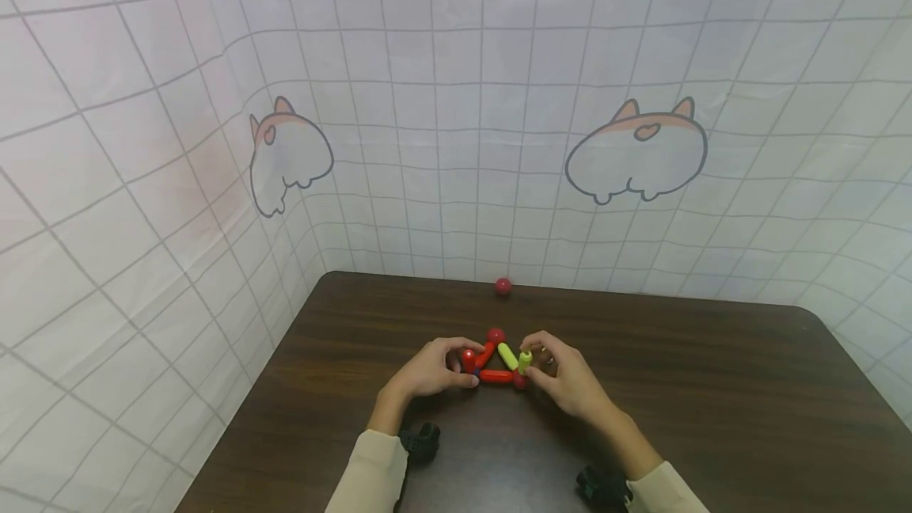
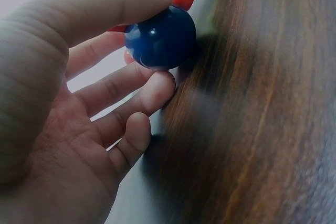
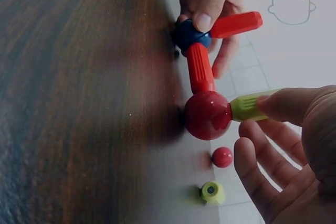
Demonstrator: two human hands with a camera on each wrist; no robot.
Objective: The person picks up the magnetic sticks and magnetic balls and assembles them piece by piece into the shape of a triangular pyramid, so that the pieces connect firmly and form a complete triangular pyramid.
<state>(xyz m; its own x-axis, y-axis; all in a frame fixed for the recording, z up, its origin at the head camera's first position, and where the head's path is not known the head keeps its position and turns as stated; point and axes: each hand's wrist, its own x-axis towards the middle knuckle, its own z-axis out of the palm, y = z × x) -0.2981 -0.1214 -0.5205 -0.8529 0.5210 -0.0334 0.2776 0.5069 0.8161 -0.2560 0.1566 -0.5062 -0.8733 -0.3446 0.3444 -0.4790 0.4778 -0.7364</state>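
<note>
A triangle of ball-and-rod building toy pieces lies on the table. My left hand (image 1: 431, 368) holds its blue ball (image 2: 161, 38) between thumb and fingers. From that ball an upright red rod (image 3: 239, 23) rises, and another red rod (image 1: 496, 376) runs to a red ball (image 3: 207, 115) at the near right corner. My right hand (image 1: 570, 378) pinches a yellow-green rod (image 3: 247, 107) standing upright on this red ball. A second yellow-green rod (image 1: 508, 356) and a third red rod (image 1: 484, 355) lead to the far red ball (image 1: 495, 336).
A loose red ball (image 1: 503, 286) sits near the back edge of the dark wooden table (image 1: 677, 370). Another yellow-green piece (image 3: 212, 192) lies beyond the right hand in the right wrist view. A white gridded curtain (image 1: 456, 101) hangs behind and at the sides.
</note>
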